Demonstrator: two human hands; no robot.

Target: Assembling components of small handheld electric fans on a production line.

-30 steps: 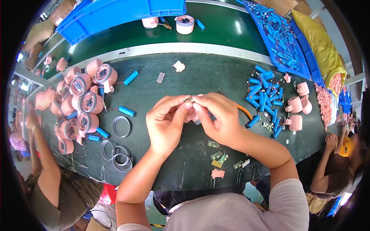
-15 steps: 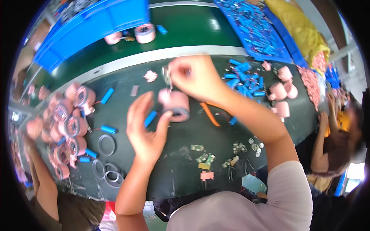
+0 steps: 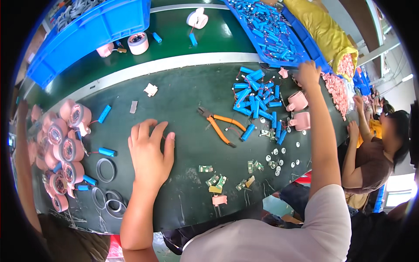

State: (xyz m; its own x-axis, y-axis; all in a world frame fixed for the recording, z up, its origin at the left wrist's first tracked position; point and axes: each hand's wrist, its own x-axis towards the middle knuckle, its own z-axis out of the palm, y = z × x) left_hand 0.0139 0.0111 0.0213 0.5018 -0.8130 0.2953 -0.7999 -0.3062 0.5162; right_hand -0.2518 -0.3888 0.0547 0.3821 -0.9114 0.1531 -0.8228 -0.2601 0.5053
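Note:
My left hand (image 3: 150, 150) hovers over or rests on the dark worktop, fingers spread, with nothing in it. Far to the right, my right hand (image 3: 309, 74) reaches down among pink cup-shaped housings (image 3: 297, 101); its fingers are mostly hidden, so a hold cannot be made out. Between the hands lie orange-handled cutting pliers (image 3: 221, 126), their jaws toward the far side. Beside them is a heap of blue battery cells (image 3: 255, 94) with thin wires. Small circuit boards (image 3: 217, 182) and a small pink part (image 3: 219, 200) lie nearer to me.
Pink round units (image 3: 72, 149) pile up at the left, near grey rings (image 3: 105, 170). Beyond the white rail, a green belt (image 3: 174, 35) carries a pink unit (image 3: 197, 18) with a blue cell. A blue bin (image 3: 91, 39) and blue tray (image 3: 262, 32) stand there. Co-workers are at both sides.
My right hand has moved from the middle to the far right. The pink unit between my hands is gone from there; one with a blue cell now shows on the belt. The view shifted.

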